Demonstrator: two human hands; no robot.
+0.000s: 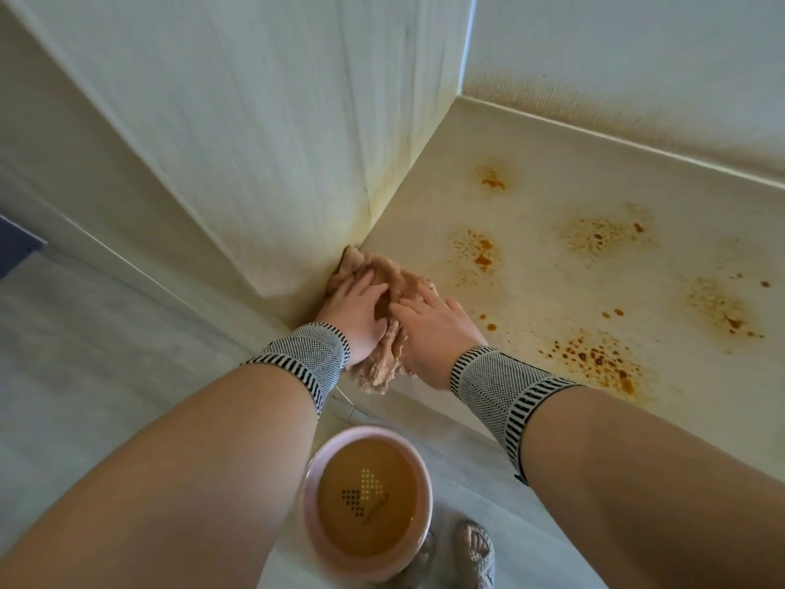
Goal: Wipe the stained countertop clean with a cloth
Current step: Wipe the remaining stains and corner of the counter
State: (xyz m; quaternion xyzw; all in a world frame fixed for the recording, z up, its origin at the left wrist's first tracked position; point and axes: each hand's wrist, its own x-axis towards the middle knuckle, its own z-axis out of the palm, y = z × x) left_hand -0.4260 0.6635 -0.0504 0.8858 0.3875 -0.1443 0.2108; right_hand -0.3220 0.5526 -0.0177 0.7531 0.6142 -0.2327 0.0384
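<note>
Tan cloth (382, 316) pressed flat under left hand (357, 316) and right hand (433, 337), fingers spread, at worktop (552, 133) corner. Wiping under way; next, sweep toward orange stains (594, 359).

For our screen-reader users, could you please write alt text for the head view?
Both hands, left hand and right hand, press a tan cloth into the corner of a countertop dotted with orange stains. A pink basin of brownish water sits below.
</note>
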